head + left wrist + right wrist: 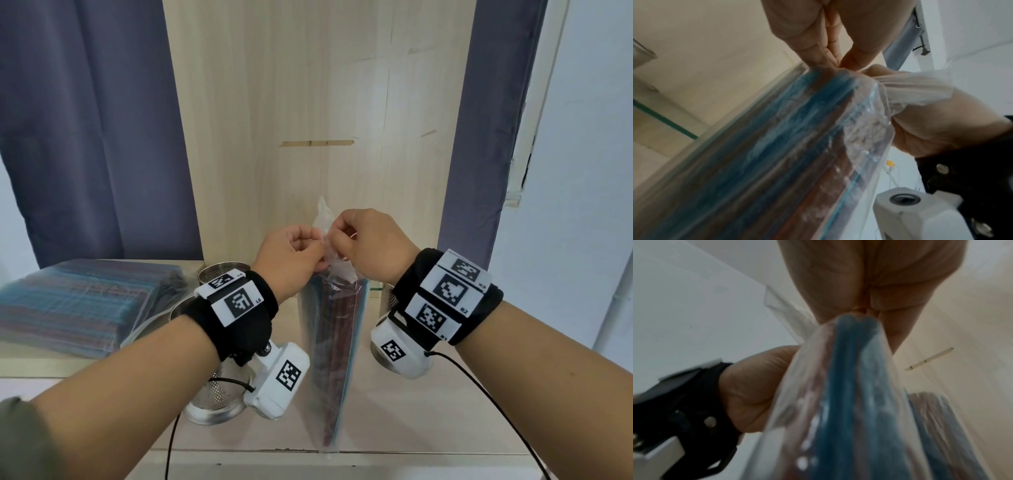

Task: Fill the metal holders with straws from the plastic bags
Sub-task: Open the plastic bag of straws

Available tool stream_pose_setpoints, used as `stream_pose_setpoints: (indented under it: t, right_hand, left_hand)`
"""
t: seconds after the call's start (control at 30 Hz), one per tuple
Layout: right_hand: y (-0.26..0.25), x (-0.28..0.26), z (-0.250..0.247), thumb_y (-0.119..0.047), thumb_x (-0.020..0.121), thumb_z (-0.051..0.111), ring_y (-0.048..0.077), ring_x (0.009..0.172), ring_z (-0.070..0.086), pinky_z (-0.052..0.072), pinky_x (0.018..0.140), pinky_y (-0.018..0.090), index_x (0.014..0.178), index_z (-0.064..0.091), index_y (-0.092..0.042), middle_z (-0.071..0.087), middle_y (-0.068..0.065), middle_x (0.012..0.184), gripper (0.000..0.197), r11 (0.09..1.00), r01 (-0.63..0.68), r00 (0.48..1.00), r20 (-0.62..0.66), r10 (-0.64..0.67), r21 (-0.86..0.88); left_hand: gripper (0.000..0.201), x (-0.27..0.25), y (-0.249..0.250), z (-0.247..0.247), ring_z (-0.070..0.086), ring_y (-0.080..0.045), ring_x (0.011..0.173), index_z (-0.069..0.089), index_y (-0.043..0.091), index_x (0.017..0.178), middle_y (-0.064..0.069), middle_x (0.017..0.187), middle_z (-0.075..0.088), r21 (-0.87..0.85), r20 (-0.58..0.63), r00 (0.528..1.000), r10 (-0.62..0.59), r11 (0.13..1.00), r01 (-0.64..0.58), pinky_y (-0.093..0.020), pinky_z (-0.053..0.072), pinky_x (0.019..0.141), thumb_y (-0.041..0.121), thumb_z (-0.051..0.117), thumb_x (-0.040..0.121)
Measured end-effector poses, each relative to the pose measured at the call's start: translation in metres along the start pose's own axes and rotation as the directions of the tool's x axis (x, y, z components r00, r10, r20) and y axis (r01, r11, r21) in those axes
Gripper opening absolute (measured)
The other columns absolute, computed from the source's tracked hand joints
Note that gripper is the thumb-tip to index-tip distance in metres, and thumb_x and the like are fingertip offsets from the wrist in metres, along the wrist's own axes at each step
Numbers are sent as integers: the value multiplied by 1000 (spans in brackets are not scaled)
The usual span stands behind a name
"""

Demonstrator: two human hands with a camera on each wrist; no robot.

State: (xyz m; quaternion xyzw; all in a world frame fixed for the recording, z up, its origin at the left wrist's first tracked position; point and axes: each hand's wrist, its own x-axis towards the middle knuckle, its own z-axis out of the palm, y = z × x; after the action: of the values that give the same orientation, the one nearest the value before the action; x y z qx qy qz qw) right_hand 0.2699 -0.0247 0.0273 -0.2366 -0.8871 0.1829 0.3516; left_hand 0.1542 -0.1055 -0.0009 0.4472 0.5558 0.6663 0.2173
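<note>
A clear plastic bag of blue and reddish straws (329, 329) stands upright on the pale wooden shelf (411, 411). My left hand (310, 255) and right hand (340, 240) both pinch its bunched, twisted neck from either side. In the left wrist view my left hand (835, 62) nips the plastic just above the straw ends in the bag (777, 154). In the right wrist view my right hand (869, 311) grips the bag (849, 402) at the top. Perforated metal holders stand beside the bag: one (212, 401) under my left wrist, one (222, 270) behind it, one (388, 301) mostly hidden by my right wrist.
A stack of further straw bags (78, 301) lies flat on the shelf at the left. A wooden back panel (308, 120) rises behind the bag, with dark blue curtains (85, 120) on both sides. Thin black cables (479, 387) hang from my wrist cameras.
</note>
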Motion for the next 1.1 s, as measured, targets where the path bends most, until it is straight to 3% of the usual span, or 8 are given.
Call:
stream_pose_setpoints:
  t: [0.13, 0.2, 0.27, 0.37, 0.47, 0.63, 0.97, 1.1]
  right_hand:
    - [0, -3, 3, -15, 98, 47, 22, 77, 66, 54, 71, 31, 85, 61, -8, 70, 9, 85, 20, 994, -58, 998, 39, 54, 93]
    - [0, -4, 1, -12, 100, 44, 21, 73, 69, 57, 63, 27, 79, 55, -11, 68, 7, 81, 23, 948, -143, 988, 99, 120, 284]
    - [-1, -5, 0, -12, 100, 47, 16, 69, 68, 52, 54, 19, 77, 55, -11, 67, 4, 76, 24, 929, -153, 985, 125, 117, 336]
    - [-5, -3, -2, -22, 95, 58, 16, 70, 66, 51, 63, 24, 81, 64, -9, 70, 3, 76, 20, 984, -58, 997, 63, 48, 166]
    - [-11, -6, -7, -28, 88, 67, 14, 79, 64, 53, 76, 27, 95, 68, -11, 70, 1, 87, 19, 994, -58, 992, 119, 48, 87]
    - [-20, -15, -8, -30, 89, 64, 15, 75, 61, 44, 59, 16, 89, 72, -6, 71, 9, 88, 25, 988, -43, 995, 80, 56, -149]
    - [-17, -17, 1, -31, 89, 63, 22, 72, 66, 50, 62, 28, 80, 75, -6, 72, 10, 77, 29, 982, -16, 997, 68, 29, -190]
    - [-12, -18, 9, -27, 85, 65, 15, 68, 60, 45, 58, 21, 82, 69, -13, 67, 0, 75, 15, 994, -44, 999, -7, 44, -96]
  left_hand:
    - [13, 0, 0, -2, 66, -17, 73, 57, 7, 86, -12, 78, 62, -95, 20, 998, -55, 994, 56, -19, 56, 61, -4, 53, 91]
    - [13, -2, 2, -4, 67, -13, 64, 56, 5, 87, -10, 77, 64, -151, 39, 997, -68, 986, 73, -19, 56, 59, -5, 50, 92]
    - [12, -3, 3, -6, 68, -12, 64, 57, 5, 87, -9, 76, 66, -142, 53, 996, -67, 987, 74, -18, 55, 58, -6, 53, 91]
    - [10, -5, 5, -6, 69, -14, 68, 60, 5, 87, -10, 73, 69, -109, 43, 998, -52, 992, 57, -18, 56, 59, -5, 61, 87]
    - [8, -4, 4, -8, 68, -11, 62, 61, 5, 84, -9, 72, 68, -168, -5, 998, -70, 983, 69, -18, 58, 62, -2, 62, 88]
    - [7, -5, 2, -8, 69, -7, 63, 61, 5, 89, -6, 73, 68, -267, -28, 996, -88, 960, 78, -18, 57, 64, -1, 59, 91]
    - [19, -8, 3, -9, 70, -10, 69, 60, -1, 109, -14, 92, 68, -439, 45, 990, -132, 888, 139, -17, 57, 65, -4, 55, 92]
    - [18, -10, 2, -10, 71, -9, 71, 61, 2, 106, -11, 90, 70, -417, 35, 991, -126, 900, 129, -16, 56, 66, -5, 58, 89]
